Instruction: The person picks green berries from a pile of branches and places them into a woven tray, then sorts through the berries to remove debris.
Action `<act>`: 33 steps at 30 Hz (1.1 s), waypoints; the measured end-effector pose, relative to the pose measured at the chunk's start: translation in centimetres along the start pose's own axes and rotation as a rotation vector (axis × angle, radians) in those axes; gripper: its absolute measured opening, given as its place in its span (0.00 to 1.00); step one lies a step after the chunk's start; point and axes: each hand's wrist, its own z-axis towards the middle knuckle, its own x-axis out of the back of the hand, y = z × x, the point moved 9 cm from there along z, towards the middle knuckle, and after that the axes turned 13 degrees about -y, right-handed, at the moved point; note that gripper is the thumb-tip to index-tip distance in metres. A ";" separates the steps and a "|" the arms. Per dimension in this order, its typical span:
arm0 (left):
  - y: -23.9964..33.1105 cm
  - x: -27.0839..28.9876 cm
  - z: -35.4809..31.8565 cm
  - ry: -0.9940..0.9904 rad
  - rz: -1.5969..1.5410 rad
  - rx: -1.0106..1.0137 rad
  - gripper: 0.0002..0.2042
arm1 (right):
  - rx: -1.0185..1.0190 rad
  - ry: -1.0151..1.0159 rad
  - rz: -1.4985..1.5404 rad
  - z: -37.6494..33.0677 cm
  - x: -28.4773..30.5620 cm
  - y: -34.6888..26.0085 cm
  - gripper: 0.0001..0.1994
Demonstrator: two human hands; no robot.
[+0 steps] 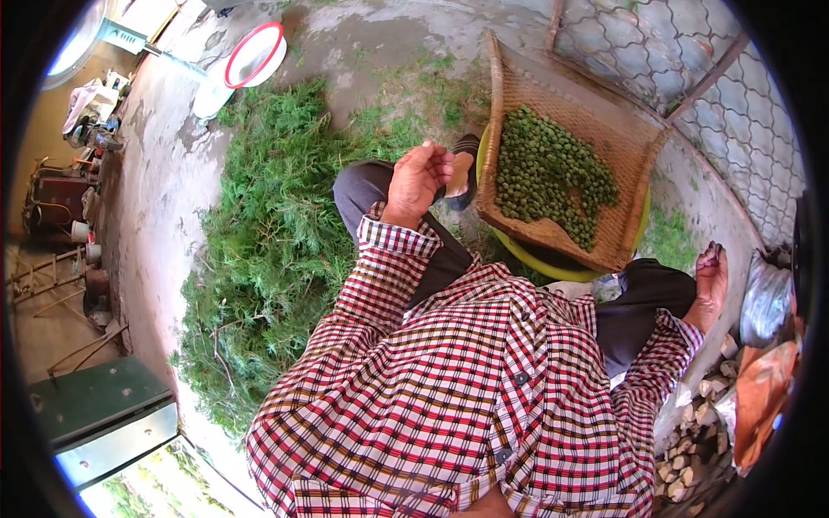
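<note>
Over my bent left knee is my left hand [419,181], its fingers curled in and the thumb close to them; whether anything is inside is hidden. My right hand [711,283] is out past my right knee, palm side showing, fingers loosely bent and apart from any object, with dark fingertips. Between my feet and legs a woven scoop-shaped basket [617,108] rests on a yellow-green basin [535,268]. Small round green cones or berries [548,164] lie spread inside it. Neither hand touches the basket.
A large heap of cut green conifer branches [268,224] lies along my left. Beyond it stand a red-rimmed white basin [256,56] and a fan [108,39]. Chopped firewood [691,449] and an orange sack [764,401] are at the right. Patterned paving [734,129] covers the far right.
</note>
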 end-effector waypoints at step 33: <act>-10.9 -14.7 4.1 -0.306 0.329 0.105 0.12 | -0.176 -0.263 0.049 0.7 -5.2 1.0 0.10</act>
